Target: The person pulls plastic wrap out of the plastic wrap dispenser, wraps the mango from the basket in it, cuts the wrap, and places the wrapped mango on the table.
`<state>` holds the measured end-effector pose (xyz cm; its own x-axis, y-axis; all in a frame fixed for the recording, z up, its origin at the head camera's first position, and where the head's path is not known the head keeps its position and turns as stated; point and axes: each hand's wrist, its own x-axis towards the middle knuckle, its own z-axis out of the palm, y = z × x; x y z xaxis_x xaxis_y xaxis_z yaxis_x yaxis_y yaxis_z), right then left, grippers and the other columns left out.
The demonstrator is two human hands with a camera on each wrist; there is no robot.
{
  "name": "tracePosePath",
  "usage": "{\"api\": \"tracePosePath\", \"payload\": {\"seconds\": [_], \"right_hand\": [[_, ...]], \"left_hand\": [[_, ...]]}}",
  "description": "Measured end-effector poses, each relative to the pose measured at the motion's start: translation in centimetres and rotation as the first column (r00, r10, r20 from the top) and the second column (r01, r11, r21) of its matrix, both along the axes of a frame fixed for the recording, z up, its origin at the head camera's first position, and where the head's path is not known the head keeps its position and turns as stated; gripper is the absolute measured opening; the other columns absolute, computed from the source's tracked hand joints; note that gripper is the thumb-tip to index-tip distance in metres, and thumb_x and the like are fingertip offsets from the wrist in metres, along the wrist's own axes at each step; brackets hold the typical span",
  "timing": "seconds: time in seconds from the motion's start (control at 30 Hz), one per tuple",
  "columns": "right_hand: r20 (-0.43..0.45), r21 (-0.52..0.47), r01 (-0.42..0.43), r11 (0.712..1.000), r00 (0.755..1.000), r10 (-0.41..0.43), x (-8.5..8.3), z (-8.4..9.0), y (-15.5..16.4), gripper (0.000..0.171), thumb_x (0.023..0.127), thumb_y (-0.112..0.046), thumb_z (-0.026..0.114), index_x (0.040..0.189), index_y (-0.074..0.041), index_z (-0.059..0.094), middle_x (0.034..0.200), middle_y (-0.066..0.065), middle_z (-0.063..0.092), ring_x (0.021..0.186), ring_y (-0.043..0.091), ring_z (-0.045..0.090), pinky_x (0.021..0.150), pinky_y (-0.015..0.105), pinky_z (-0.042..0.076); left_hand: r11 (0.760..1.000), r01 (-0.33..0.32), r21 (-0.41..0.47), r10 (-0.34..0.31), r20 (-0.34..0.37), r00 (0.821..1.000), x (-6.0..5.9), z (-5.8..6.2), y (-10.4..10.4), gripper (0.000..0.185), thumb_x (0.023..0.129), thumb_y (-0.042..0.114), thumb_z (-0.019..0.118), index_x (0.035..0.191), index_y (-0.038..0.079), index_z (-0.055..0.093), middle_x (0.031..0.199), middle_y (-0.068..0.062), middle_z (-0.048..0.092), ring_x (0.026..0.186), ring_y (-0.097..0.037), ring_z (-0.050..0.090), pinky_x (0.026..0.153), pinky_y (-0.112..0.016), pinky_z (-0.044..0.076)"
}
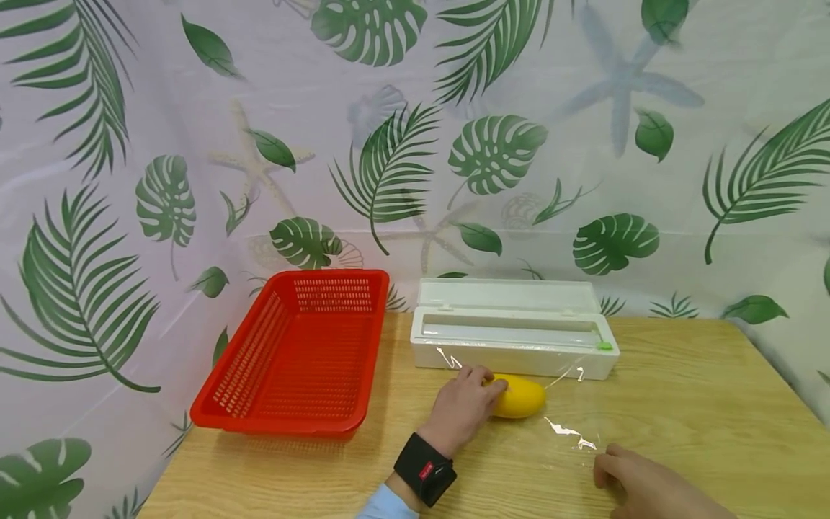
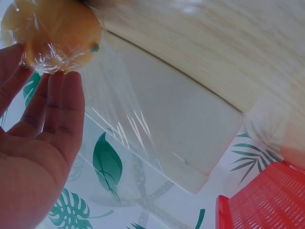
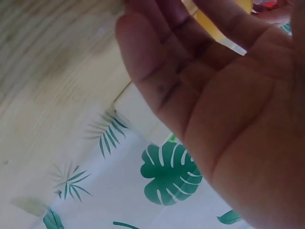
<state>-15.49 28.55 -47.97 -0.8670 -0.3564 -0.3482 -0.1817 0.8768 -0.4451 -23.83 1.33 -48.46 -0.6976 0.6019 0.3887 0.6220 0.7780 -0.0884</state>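
Observation:
A yellow mango [image 1: 521, 396] lies in front of the white cling film box [image 1: 512, 360], with clear cling film [image 1: 570, 432] around it and spread to its right. My left hand [image 1: 462, 407] grips the mango's left end. In the left wrist view, the thumb and fingers hold the film-covered mango [image 2: 57, 33], whose small green tip shows. My right hand [image 1: 648, 483] is low at the table's front right, its fingers curled and pinching the film's near edge. The right wrist view shows that palm [image 3: 228, 109], but the fingertips are cut off at the top.
The box's lid [image 1: 506, 294] stands raised at the back, with a film roll [image 1: 512, 335] inside and a green slider [image 1: 604, 346] at its right end. A red plastic basket [image 1: 318, 360] stands on the left of the wooden table [image 1: 700, 389]. A leaf-patterned sheet [image 1: 415, 180] hangs behind.

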Motion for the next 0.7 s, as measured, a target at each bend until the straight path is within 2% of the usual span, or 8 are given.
{"api": "tracePosePath", "payload": {"seconds": [0.03,0.1,0.27,0.4,0.5,0.57,0.7], "right_hand": [[0.003,-0.001,0.009,1.000,1.000,-0.009,0.00,-0.06,0.07,0.027,0.076,-0.008,0.082,0.085,-0.020,0.060,0.084,-0.004,0.049,0.073,0.014,0.047,0.065,0.029,0.043],[-0.048,-0.018,-0.033,0.999,0.998,0.032,0.05,-0.21,0.28,0.023,0.078,-0.005,0.077,0.078,-0.019,0.059,0.077,-0.007,0.049,0.068,0.010,0.045,0.061,0.027,0.041],[-0.133,-0.057,-0.133,0.990,0.983,0.124,0.27,-0.23,0.61,0.027,0.080,-0.001,0.069,0.069,-0.020,0.055,0.066,-0.012,0.045,0.058,0.001,0.039,0.053,0.023,0.035],[-0.111,-0.057,-0.083,0.995,0.991,0.077,0.44,-0.35,0.34,0.029,0.084,0.000,0.066,0.070,-0.020,0.052,0.065,-0.010,0.044,0.057,0.002,0.038,0.052,0.023,0.033],[-0.111,-0.040,-0.033,0.999,0.993,0.028,0.55,-0.58,0.12,0.026,0.088,-0.003,0.068,0.078,-0.019,0.050,0.066,-0.008,0.045,0.058,0.004,0.040,0.053,0.024,0.034],[-0.097,-0.039,-0.001,0.999,0.995,-0.003,0.55,-0.71,0.09,0.022,0.089,-0.007,0.070,0.090,-0.018,0.052,0.066,-0.007,0.047,0.057,0.006,0.042,0.054,0.024,0.035],[-0.099,-0.034,0.070,0.997,0.992,-0.073,0.43,-0.93,-0.09,0.035,0.088,-0.008,0.072,0.117,-0.016,0.053,0.069,-0.005,0.050,0.057,0.008,0.045,0.055,0.026,0.038]], "left_hand": [[1.000,0.002,0.000,-0.002,-0.002,1.000,-0.02,0.04,0.00,0.025,0.095,0.031,0.068,0.120,0.031,0.071,0.114,0.002,0.063,0.101,-0.014,0.057,0.067,-0.017,0.051],[1.000,0.004,0.001,-0.004,-0.008,1.000,-0.02,0.15,-0.02,0.025,0.095,0.030,0.068,0.120,0.030,0.070,0.114,0.001,0.063,0.100,-0.014,0.057,0.067,-0.017,0.051],[1.000,0.001,-0.002,-0.001,-0.012,1.000,-0.03,0.34,-0.12,0.025,0.095,0.030,0.068,0.120,0.030,0.070,0.114,0.001,0.064,0.100,-0.015,0.058,0.067,-0.017,0.052],[1.000,0.001,0.003,-0.001,-0.011,1.000,-0.13,0.37,-0.19,0.026,0.094,0.030,0.070,0.119,0.029,0.070,0.114,0.001,0.064,0.099,-0.015,0.057,0.068,-0.017,0.052],[1.000,0.007,0.012,-0.007,-0.017,1.000,-0.10,0.36,-0.16,0.025,0.093,0.029,0.070,0.118,0.029,0.071,0.112,0.001,0.064,0.098,-0.014,0.057,0.066,-0.016,0.051],[1.000,0.009,0.017,-0.009,-0.015,1.000,-0.03,0.32,-0.09,0.024,0.093,0.028,0.071,0.117,0.029,0.071,0.111,0.001,0.063,0.097,-0.014,0.057,0.065,-0.016,0.050],[1.000,0.011,0.017,-0.011,-0.013,1.000,0.10,0.26,0.03,0.023,0.093,0.027,0.071,0.116,0.029,0.072,0.110,0.001,0.063,0.096,-0.014,0.057,0.063,-0.016,0.050]]}}
